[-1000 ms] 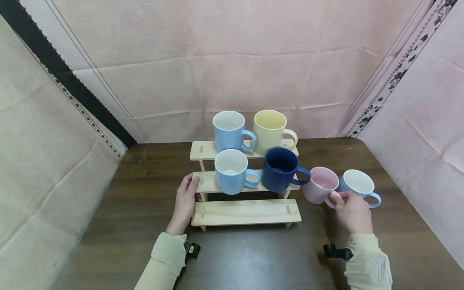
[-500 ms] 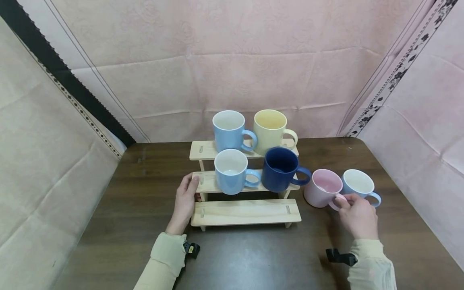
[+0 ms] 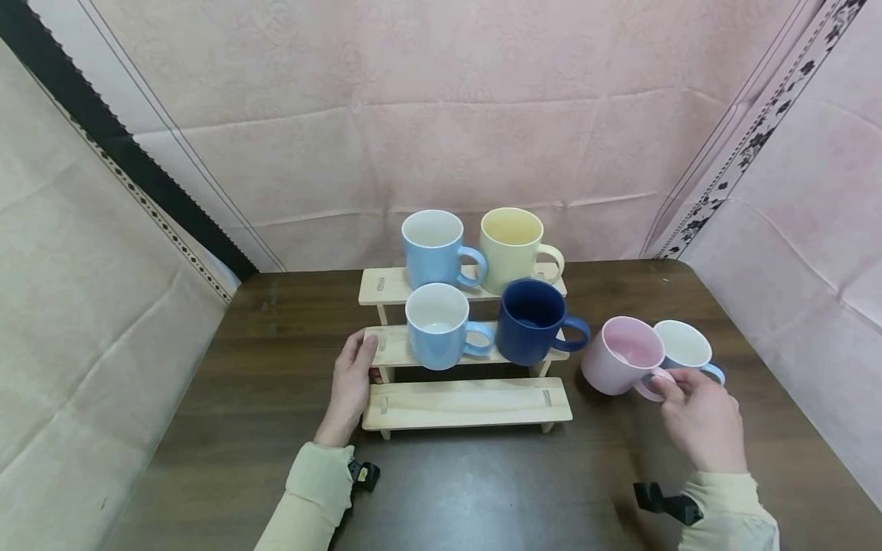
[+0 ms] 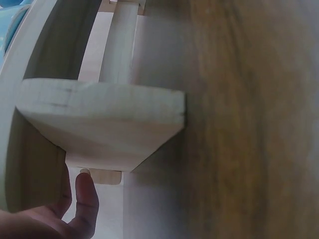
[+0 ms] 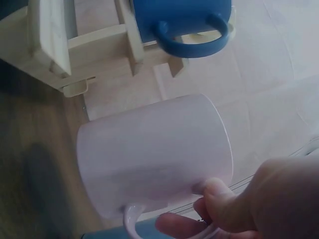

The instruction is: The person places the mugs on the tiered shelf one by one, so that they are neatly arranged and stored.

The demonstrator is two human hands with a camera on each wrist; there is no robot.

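My right hand [image 3: 706,417] pinches the handle of a pink mug [image 3: 620,360], slightly tilted to the left. In the right wrist view the mug [image 5: 154,154] appears raised off the table, with thumb and fingers at its handle. My left hand [image 3: 351,386] grips the left end of the middle step of a three-step wooden stand [image 3: 468,405]. Fingertips [image 4: 85,194] show beneath that step in the left wrist view. On the middle step stand a light blue mug [image 3: 437,337] and a dark blue mug [image 3: 527,329].
On the top step are another light blue mug [image 3: 432,260] and a pale yellow mug [image 3: 510,264]. A pale blue mug [image 3: 682,344] stands on the brown table [image 3: 455,497], partly behind my right hand. Pale cloth [image 3: 441,153] hangs behind and at both sides.
My right hand has drawn the pink mug to the right and lifted it a little; it now tilts and overlaps the pale blue mug. The left hand and stand stay put.
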